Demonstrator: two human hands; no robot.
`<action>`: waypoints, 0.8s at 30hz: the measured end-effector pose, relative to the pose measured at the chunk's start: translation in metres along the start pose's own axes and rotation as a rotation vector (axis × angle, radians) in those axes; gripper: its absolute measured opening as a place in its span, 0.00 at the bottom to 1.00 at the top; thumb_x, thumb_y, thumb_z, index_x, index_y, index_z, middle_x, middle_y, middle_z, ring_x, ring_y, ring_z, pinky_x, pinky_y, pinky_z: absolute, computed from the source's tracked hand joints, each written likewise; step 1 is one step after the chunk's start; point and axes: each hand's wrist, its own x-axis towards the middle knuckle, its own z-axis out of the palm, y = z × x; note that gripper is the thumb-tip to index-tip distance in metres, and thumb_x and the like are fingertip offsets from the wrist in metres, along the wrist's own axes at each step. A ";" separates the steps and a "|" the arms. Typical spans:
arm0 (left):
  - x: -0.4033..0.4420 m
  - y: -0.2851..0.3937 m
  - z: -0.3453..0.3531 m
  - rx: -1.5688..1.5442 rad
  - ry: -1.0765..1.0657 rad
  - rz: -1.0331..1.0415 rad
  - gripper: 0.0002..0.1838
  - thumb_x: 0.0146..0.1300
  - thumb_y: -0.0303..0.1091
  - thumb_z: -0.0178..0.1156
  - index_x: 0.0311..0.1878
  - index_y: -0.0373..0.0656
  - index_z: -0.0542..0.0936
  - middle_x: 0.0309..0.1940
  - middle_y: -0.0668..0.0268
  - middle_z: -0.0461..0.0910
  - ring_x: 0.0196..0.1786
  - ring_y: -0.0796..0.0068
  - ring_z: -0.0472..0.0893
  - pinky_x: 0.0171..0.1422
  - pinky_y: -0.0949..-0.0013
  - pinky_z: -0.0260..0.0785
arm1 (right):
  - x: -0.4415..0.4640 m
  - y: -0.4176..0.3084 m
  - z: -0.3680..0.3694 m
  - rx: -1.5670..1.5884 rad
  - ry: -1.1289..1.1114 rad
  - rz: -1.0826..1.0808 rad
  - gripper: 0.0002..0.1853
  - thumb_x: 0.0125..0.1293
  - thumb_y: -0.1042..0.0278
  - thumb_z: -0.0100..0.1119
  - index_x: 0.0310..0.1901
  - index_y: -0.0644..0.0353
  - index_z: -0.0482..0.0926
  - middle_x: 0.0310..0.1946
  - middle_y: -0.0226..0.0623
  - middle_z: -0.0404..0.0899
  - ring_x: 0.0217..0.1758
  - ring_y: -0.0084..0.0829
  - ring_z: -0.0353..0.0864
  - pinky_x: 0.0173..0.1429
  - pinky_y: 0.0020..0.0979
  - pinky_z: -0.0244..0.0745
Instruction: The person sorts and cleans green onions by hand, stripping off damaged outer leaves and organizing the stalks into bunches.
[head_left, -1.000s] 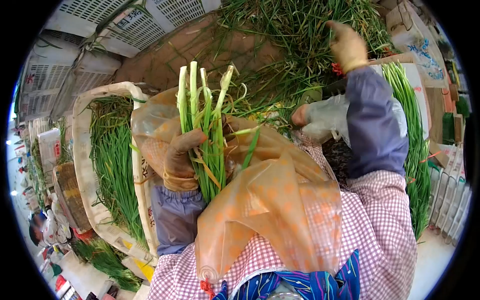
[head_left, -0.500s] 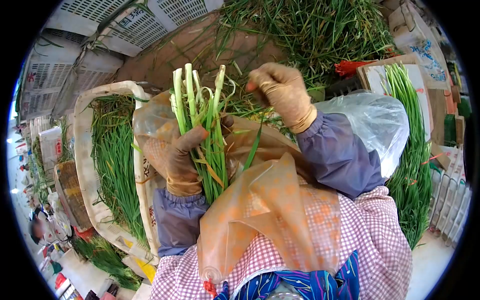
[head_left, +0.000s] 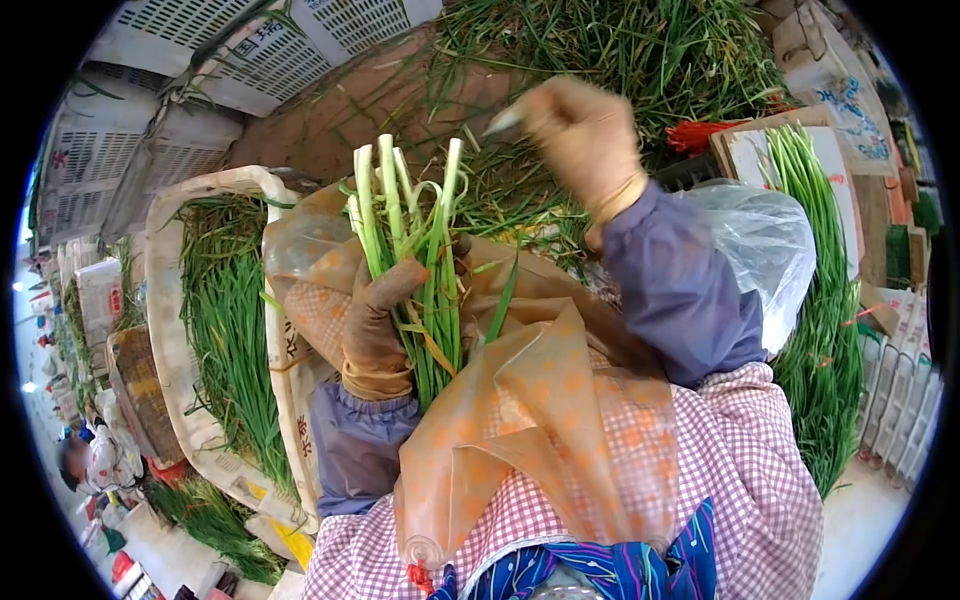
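Gloved in brown, my left hand (head_left: 378, 325) is wrapped round a bunch of green stalks (head_left: 430, 290) with thick pale ends pointing up. Its leaves run down beside the orange-dotted plastic apron (head_left: 540, 400) on my lap. My right hand (head_left: 590, 135), in a tan glove and blurred by motion, is raised to the right of the stalk ends. Its fingers are closed on a small pale strip (head_left: 503, 121) that sticks out to the left.
A white basket (head_left: 160, 300) of green leaves stands at my left. Loose leaves (head_left: 620, 50) lie heaped ahead. At right, long green bundles (head_left: 825, 370) lie beside a clear plastic bag (head_left: 765, 245). White crates (head_left: 240, 70) stand at upper left; a person (head_left: 105, 450) is at far left.
My right hand came from the leaf heap to the stalk ends, then moved slightly up and right with a pale strip. My left hand still holds the bunch, shifted slightly.
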 end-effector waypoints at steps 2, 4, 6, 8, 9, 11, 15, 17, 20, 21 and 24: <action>0.001 0.000 0.000 -0.145 -0.071 -0.042 0.28 0.51 0.29 0.60 0.58 0.32 0.67 0.45 0.46 0.77 0.37 0.64 0.81 0.41 0.68 0.78 | 0.019 0.036 -0.031 -0.073 0.190 0.187 0.10 0.62 0.63 0.59 0.30 0.60 0.80 0.21 0.34 0.78 0.23 0.25 0.72 0.30 0.28 0.70; -0.002 0.004 0.003 -0.172 -0.038 -0.045 0.29 0.51 0.30 0.61 0.58 0.31 0.67 0.47 0.44 0.75 0.40 0.62 0.81 0.42 0.68 0.78 | 0.028 0.090 -0.055 -0.192 0.234 0.349 0.09 0.62 0.64 0.59 0.37 0.61 0.80 0.23 0.37 0.78 0.24 0.26 0.74 0.32 0.29 0.72; -0.002 0.008 0.002 -0.200 -0.052 -0.123 0.30 0.51 0.30 0.61 0.58 0.32 0.67 0.47 0.46 0.76 0.42 0.62 0.80 0.44 0.66 0.78 | 0.016 0.087 -0.053 -0.277 0.209 0.162 0.12 0.61 0.63 0.60 0.42 0.61 0.79 0.25 0.37 0.79 0.25 0.27 0.76 0.33 0.28 0.75; 0.000 0.007 0.001 -0.198 -0.101 -0.143 0.30 0.51 0.30 0.61 0.58 0.33 0.67 0.47 0.47 0.76 0.43 0.62 0.80 0.45 0.65 0.77 | 0.001 0.047 -0.025 0.285 -0.092 0.159 0.15 0.61 0.61 0.60 0.44 0.62 0.79 0.28 0.35 0.80 0.22 0.24 0.75 0.31 0.26 0.76; 0.001 0.006 0.001 -0.198 -0.156 -0.163 0.29 0.51 0.31 0.61 0.58 0.33 0.67 0.48 0.48 0.76 0.45 0.61 0.80 0.46 0.65 0.77 | -0.001 0.009 -0.024 0.521 -0.321 0.477 0.14 0.63 0.61 0.58 0.46 0.61 0.78 0.27 0.31 0.79 0.23 0.22 0.74 0.29 0.23 0.73; 0.003 0.001 0.006 -0.124 -0.127 -0.122 0.28 0.51 0.31 0.60 0.58 0.34 0.68 0.48 0.49 0.76 0.45 0.62 0.80 0.47 0.64 0.77 | -0.010 -0.038 -0.008 0.778 -0.592 0.783 0.14 0.67 0.60 0.54 0.45 0.61 0.79 0.26 0.28 0.78 0.22 0.18 0.73 0.27 0.20 0.69; 0.001 0.009 -0.009 -0.098 -0.116 -0.080 0.25 0.53 0.32 0.58 0.56 0.33 0.70 0.45 0.53 0.78 0.44 0.62 0.80 0.48 0.63 0.77 | -0.018 -0.052 0.008 0.850 -0.507 0.685 0.16 0.69 0.58 0.50 0.37 0.62 0.82 0.23 0.30 0.78 0.21 0.17 0.72 0.26 0.19 0.67; -0.001 0.011 -0.015 -0.151 -0.121 -0.088 0.24 0.54 0.31 0.57 0.55 0.32 0.71 0.43 0.54 0.79 0.42 0.61 0.81 0.48 0.62 0.77 | -0.006 -0.049 -0.006 0.770 -0.357 0.621 0.18 0.69 0.57 0.49 0.33 0.63 0.82 0.22 0.32 0.78 0.20 0.19 0.72 0.25 0.20 0.68; 0.000 0.014 -0.023 -0.071 -0.120 0.003 0.25 0.53 0.32 0.58 0.54 0.31 0.71 0.43 0.53 0.79 0.42 0.60 0.81 0.47 0.59 0.78 | 0.022 0.004 -0.035 0.740 -0.152 0.589 0.20 0.71 0.55 0.45 0.37 0.64 0.80 0.24 0.31 0.76 0.20 0.22 0.70 0.27 0.22 0.68; 0.003 0.016 -0.021 -0.111 -0.185 -0.035 0.28 0.51 0.33 0.59 0.55 0.31 0.70 0.46 0.52 0.78 0.43 0.58 0.81 0.46 0.57 0.79 | 0.032 0.041 -0.053 0.874 -0.134 0.601 0.20 0.71 0.54 0.44 0.40 0.64 0.79 0.25 0.31 0.75 0.21 0.23 0.71 0.27 0.23 0.69; -0.003 0.017 -0.005 -0.177 -0.163 -0.075 0.30 0.49 0.33 0.60 0.56 0.30 0.69 0.48 0.51 0.77 0.44 0.58 0.81 0.45 0.57 0.80 | 0.037 0.057 -0.083 0.921 -0.177 0.611 0.20 0.71 0.54 0.43 0.42 0.65 0.77 0.27 0.33 0.76 0.22 0.24 0.71 0.27 0.27 0.70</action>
